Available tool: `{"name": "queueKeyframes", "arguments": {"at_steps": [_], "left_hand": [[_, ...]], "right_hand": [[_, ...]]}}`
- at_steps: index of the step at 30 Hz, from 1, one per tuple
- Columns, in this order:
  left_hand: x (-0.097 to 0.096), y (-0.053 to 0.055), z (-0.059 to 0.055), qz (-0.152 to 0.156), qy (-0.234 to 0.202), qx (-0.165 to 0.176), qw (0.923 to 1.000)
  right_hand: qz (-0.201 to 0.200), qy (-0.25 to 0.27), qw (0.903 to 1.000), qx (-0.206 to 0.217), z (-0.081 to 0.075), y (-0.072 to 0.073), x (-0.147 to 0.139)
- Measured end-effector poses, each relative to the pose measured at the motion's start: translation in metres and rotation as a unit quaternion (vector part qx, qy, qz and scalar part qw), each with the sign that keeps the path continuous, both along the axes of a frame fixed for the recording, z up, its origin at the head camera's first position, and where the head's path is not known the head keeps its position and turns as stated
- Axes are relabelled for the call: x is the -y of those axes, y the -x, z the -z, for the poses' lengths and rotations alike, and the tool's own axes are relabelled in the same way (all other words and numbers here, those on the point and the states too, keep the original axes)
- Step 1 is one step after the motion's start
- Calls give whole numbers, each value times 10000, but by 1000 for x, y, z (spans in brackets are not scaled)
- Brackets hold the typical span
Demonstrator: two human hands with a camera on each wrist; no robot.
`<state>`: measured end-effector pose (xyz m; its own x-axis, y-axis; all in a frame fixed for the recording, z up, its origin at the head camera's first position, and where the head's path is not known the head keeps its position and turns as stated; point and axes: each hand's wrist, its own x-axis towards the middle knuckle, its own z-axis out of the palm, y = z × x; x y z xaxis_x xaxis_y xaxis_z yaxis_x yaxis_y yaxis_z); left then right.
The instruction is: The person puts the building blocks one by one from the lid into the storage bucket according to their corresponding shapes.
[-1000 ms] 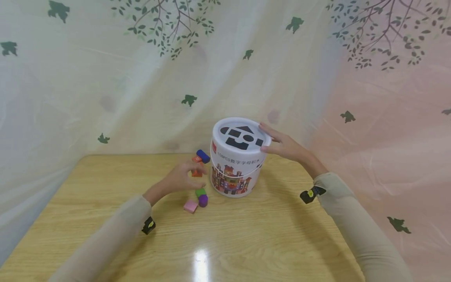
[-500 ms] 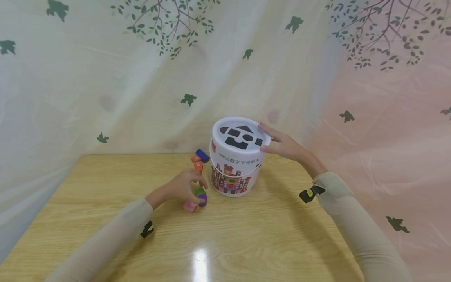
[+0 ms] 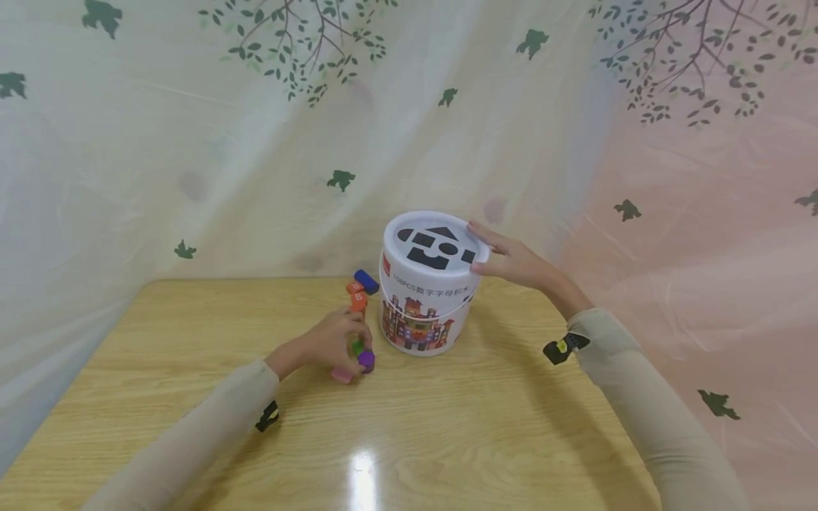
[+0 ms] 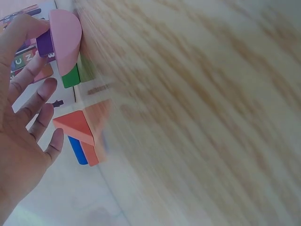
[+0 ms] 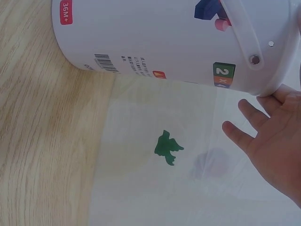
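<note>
In the head view my left hand [image 3: 329, 344] is low over a small group of blocks at the bucket's left. Its thumb and index finger pinch a purple block [image 4: 44, 44], and the other fingers are spread. A pink half-round block [image 4: 66, 40] stands close beside the purple one, and a green block [image 4: 71, 77] is partly hidden behind. My right hand [image 3: 517, 264] rests on the lid rim of a white bucket [image 3: 424, 312], fingers extended. The bucket is upright, its lid [image 3: 434, 243] printed with black shapes.
Orange blocks [image 3: 358, 301] and a blue block [image 3: 366, 282] lie beside the bucket's left side, towards the back. All stand on a wooden table [image 3: 447, 433]. A leaf-patterned cloth [image 3: 268, 177] hangs behind the table's far edge.
My left hand has come down from beside the orange blocks towards the front, and its thumb and index finger have closed on the purple block. The right hand stays on the lid.
</note>
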<state>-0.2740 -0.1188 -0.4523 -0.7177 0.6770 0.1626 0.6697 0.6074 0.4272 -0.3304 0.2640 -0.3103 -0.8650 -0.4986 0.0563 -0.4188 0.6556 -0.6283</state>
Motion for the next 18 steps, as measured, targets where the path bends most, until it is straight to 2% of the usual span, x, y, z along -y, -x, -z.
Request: {"name": "queueKeyframes", "arguments": {"at_steps": [6,14,18], "left_hand": [[-1,0,-1,-23,-11,46,10000],[-4,1,0,-45,42,-74,10000],[-5,0,-2,-92,61,50,9999]], "right_hand": [[-7,17,10000,-37,0,-1,0],[-44,103,9999,-9,1,-1,-1],[-25,87,10000,0,1,0,-1]]}}
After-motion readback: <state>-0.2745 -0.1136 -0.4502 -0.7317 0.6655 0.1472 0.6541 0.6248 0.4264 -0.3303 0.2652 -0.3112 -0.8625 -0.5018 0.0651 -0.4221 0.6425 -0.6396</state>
